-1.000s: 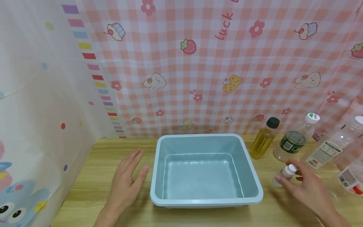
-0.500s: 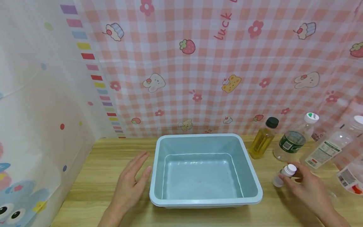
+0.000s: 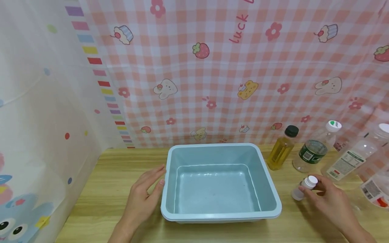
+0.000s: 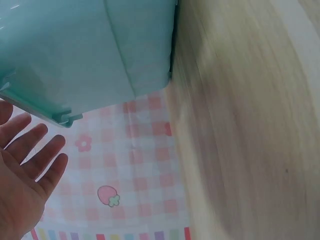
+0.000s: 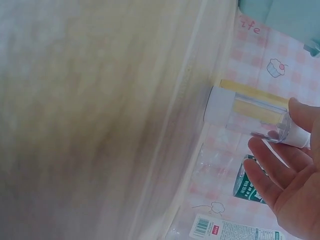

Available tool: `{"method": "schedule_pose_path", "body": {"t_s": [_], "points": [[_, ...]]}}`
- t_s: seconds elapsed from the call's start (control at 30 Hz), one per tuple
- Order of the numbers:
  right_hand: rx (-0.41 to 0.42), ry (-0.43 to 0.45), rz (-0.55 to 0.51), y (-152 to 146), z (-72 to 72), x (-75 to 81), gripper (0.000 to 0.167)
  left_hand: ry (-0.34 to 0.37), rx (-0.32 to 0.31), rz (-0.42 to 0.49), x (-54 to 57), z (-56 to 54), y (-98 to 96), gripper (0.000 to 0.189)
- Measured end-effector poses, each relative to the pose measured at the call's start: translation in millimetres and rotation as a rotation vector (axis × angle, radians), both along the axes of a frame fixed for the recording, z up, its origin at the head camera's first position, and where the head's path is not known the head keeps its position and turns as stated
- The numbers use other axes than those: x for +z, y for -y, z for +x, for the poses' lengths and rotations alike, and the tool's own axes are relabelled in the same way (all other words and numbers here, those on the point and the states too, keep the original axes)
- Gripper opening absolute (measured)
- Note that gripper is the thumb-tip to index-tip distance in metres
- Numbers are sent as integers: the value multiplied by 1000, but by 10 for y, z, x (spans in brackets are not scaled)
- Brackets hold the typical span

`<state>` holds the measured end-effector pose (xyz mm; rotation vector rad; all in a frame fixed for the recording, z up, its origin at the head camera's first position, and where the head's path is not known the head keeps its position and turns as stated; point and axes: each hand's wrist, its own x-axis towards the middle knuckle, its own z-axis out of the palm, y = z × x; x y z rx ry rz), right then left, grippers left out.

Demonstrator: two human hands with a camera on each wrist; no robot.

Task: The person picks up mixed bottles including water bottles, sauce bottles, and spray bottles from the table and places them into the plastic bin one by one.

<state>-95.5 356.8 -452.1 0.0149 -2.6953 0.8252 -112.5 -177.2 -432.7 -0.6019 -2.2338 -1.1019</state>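
While your right hand (image 3: 331,199) pinches the small white-capped bottle (image 3: 307,184) near its top, the step in hand looks like securing that grip, and a lift would call for a steady hold clear of the neighbouring bottles (image 3: 311,152). You have it between thumb and fingers, seemingly standing on the desk (image 3: 100,195), right of the blue tub (image 3: 223,216); your left hand (image 3: 141,197) spreads beside the tub's left side, contact unclear.

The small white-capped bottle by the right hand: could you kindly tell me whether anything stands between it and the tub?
Nothing visible stands between the small bottle and the tub; only the tub's own raised wall rises there. The amber bottle stands farther back.
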Motion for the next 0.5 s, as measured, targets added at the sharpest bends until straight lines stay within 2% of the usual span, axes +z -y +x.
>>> {"method": "schedule_pose_path", "body": {"t_s": [0.2, 0.4, 0.5], "points": [[8, -7, -7, 1, 10, -3, 42, -27, -16, 38, 0, -16, -12, 27], [7, -19, -32, -3, 31, -5, 37, -80, -25, 67, 11, -44, -28, 22], [2, -19, -28, -5, 37, 2, 34, -84, -23, 67, 22, -45, -29, 22]]}}
